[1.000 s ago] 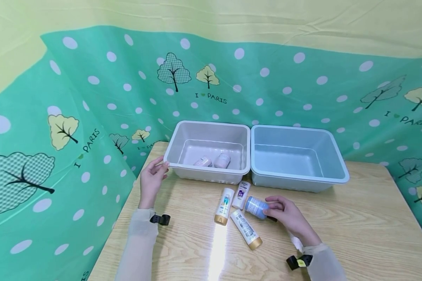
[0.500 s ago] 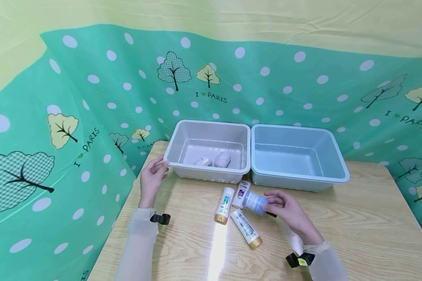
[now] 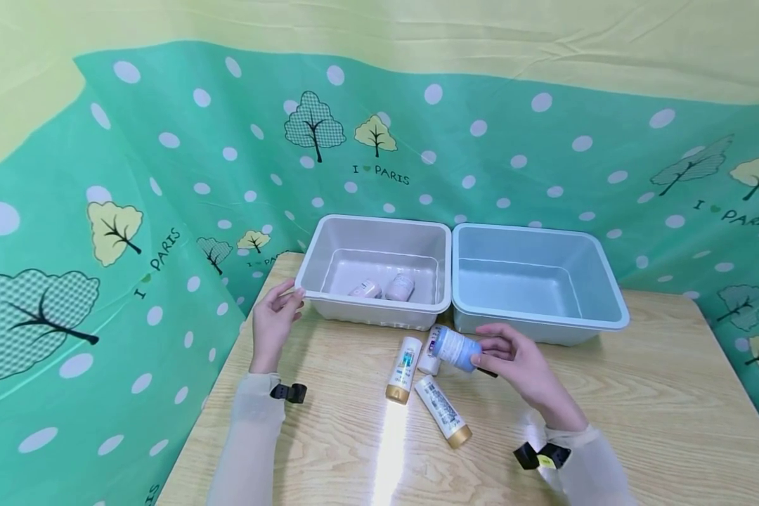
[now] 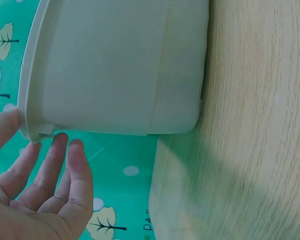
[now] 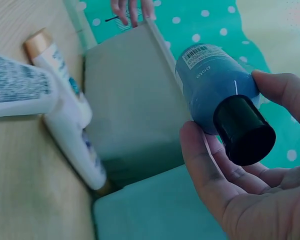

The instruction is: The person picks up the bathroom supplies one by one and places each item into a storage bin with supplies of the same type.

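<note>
My right hand (image 3: 523, 370) grips a blue bottle (image 3: 455, 349) with a black cap (image 5: 244, 130), held tilted above the table near the bins. Fingers and thumb sit around its capped end. My left hand (image 3: 273, 327) pinches the rim at the near left corner of the grey bin (image 3: 379, 307), thumb on the rim and fingertips under it in the left wrist view. Two pale bottles, one (image 3: 367, 289) beside the other (image 3: 400, 287), lie inside that bin. Below the blue bottle lies a white bottle with a purple label (image 3: 427, 363), partly hidden.
A light-blue bin (image 3: 537, 323) stands right of the grey one, rims nearly touching. Two white bottles with gold caps, one upper (image 3: 404, 365) and one lower (image 3: 443, 410), lie on the wooden table (image 3: 664, 393). A green patterned cloth (image 3: 493, 140) hangs behind.
My right hand has lifted the blue bottle from beside the white bottles and shifted it slightly up and left, now over the purple-labelled one. The left hand stays at the grey rim.
</note>
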### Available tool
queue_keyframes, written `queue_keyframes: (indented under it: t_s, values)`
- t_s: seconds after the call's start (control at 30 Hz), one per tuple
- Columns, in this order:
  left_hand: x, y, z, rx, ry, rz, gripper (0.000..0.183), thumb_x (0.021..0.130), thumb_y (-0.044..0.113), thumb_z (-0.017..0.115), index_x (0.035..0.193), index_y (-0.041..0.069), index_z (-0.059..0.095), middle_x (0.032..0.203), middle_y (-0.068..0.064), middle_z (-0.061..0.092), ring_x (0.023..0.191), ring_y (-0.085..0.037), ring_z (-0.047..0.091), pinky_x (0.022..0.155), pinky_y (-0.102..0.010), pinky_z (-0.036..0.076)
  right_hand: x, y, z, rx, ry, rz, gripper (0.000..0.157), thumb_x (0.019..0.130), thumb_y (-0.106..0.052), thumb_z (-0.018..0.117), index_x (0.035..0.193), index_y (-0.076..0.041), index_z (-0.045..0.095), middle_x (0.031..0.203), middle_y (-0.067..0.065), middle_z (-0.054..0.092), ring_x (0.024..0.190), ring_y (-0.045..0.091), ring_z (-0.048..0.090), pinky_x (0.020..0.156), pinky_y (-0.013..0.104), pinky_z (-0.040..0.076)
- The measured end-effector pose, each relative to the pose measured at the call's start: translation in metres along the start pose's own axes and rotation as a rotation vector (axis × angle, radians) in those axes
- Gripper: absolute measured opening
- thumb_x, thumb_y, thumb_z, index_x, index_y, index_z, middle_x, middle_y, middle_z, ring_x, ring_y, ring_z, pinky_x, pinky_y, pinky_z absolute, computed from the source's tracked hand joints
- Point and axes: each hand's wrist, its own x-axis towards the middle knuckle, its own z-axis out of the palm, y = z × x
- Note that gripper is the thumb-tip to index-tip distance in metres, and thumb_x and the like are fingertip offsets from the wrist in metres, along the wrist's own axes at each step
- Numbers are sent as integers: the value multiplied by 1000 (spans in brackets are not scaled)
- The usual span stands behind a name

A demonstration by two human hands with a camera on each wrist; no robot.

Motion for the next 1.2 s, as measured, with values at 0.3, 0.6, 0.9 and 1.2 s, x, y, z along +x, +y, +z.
queue_keyframes:
  t_s: [0.3, 0.6, 0.9, 1.2]
  values:
    - [1, -2, -1, -23, -1, 7, 46, 81, 41, 68, 120, 17, 61, 104, -10, 66, 90, -22, 63, 69, -30, 55, 15, -31, -5, -56, 4, 2, 54, 78, -24, 75, 123, -8, 50, 109, 15, 60, 99, 27, 59, 78, 33, 53]
    - [2, -5, -2, -50, -11, 24, 44, 80, 40, 69, 118, 19, 62, 101, -5, 67, 86, -18, 63, 67, -29, 55, 44, -61, -2, -88, -11, 14, 57, 77, -35, 75, 125, -14, 50, 111, 10, 60, 99, 23, 59, 82, 34, 50]
    - [2, -1, 0, -22, 7, 0, 47, 80, 41, 69, 120, 17, 61, 103, -8, 66, 90, -24, 63, 70, -31, 55, 84, -83, 5, -102, -27, -15, 58, 77, -38, 75, 124, -15, 50, 108, 8, 62, 97, 21, 59, 86, 39, 47]
    - [3, -1, -1, -29, 6, -20, 46, 79, 41, 69, 119, 19, 62, 102, -7, 67, 92, -25, 63, 71, -31, 55, 131, -99, 16, -36, -62, -30, 58, 76, -32, 77, 123, -11, 51, 102, 13, 65, 92, 25, 62, 82, 37, 50]
